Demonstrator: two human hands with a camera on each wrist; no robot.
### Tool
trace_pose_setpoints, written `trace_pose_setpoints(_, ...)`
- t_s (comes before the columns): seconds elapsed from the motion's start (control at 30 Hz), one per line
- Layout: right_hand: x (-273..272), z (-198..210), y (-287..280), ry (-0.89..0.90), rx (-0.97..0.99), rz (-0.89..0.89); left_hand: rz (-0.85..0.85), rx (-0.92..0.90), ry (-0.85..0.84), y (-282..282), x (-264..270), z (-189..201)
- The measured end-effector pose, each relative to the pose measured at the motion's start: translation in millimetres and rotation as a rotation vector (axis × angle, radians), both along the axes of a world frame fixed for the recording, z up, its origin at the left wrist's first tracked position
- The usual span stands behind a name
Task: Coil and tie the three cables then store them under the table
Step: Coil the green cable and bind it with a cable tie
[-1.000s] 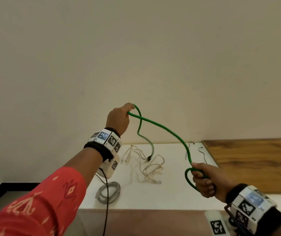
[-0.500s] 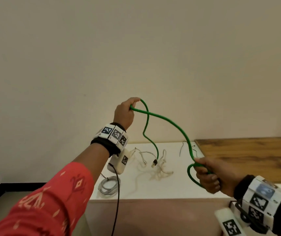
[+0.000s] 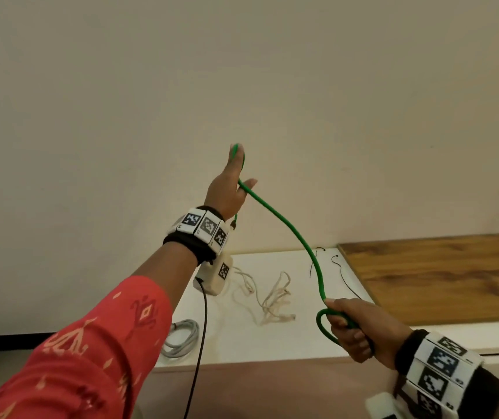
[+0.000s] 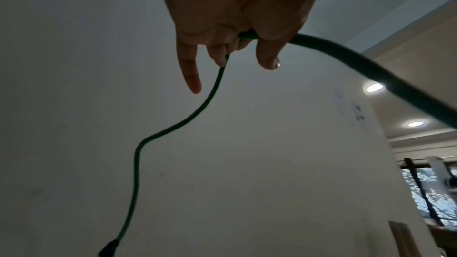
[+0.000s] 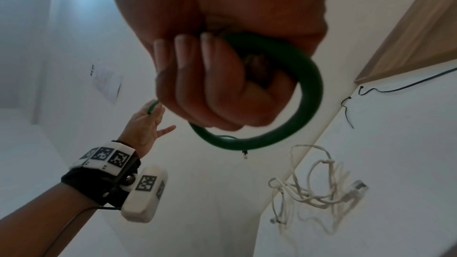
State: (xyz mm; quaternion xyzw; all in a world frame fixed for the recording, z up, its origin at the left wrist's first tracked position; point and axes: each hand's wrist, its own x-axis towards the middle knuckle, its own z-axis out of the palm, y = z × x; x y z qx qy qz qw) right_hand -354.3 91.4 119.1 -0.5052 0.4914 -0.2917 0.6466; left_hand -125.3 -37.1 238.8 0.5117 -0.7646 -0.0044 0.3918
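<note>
A green cable stretches in the air between both hands. My left hand is raised high against the wall, fingers straight and pointing up. The cable crosses beside the thumb and runs up over the fingertips. In the left wrist view its free end hangs down to a dark plug. My right hand is a fist gripping the cable near the table's front, with a small loop sticking out of it. A loose white cable and a coiled grey cable lie on the white table.
Two thin black ties lie at the back of the white table beside a wooden board on the right. A plain wall stands just behind the table. The table's front edge runs below my right hand.
My left hand has risen higher and gone from pinching the cable to straight fingers. The free end has lifted off the table and the span has drawn straighter. My right hand kept its grip.
</note>
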Motion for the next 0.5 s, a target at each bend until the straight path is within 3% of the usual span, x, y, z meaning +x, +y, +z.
trace_pose_setpoints(0.13,-1,11,5,-0.048,-0.051,0.077,0.054,-0.213,-0.070,30,4,32)
trace_pose_setpoints(0.27,-2,25,13,-0.205,-0.062,0.208,0.175,-0.320,-0.091,74,15,54)
trace_pose_setpoints(0.33,-6,36,15,-0.361,-0.049,0.288,0.236,-0.349,-0.112,93,21,63)
trace_pose_setpoints(0.43,-6,53,16,-0.738,0.031,0.500,0.304,-0.297,-0.158,111,34,73)
trace_pose_setpoints(0.5,-6,63,25,-0.835,-0.004,0.491,0.318,-0.191,-0.217,117,41,71)
